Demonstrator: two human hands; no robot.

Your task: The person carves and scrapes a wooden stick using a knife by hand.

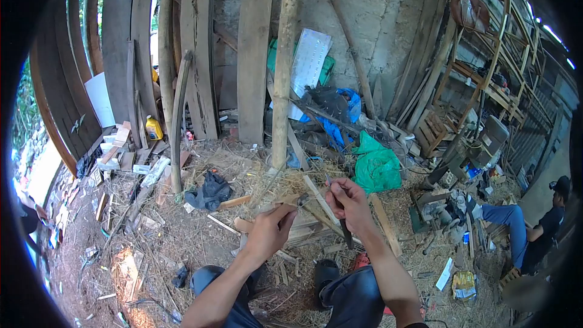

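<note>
Head view: the right hand (pixel 347 201) was closed around a slim tool (pixel 348 237), which jutted above and below that grip; the left hand (pixel 270 231), just beside it, pinched a small dark piece (pixel 302 198). A loose pinch could have lost the piece to the littered ground (pixel 200 237) below; a tool slip could have nicked the left hand.

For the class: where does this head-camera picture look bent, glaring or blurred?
Head view, left: planks bow, apparently from wide-angle distortion; head view, lower left: a sunlit patch glares on shaded ground; head view, lower right: a roundish patch is blurred, cause unclear; head view, centre: the left hand and right hand look fairly sharp.
</note>
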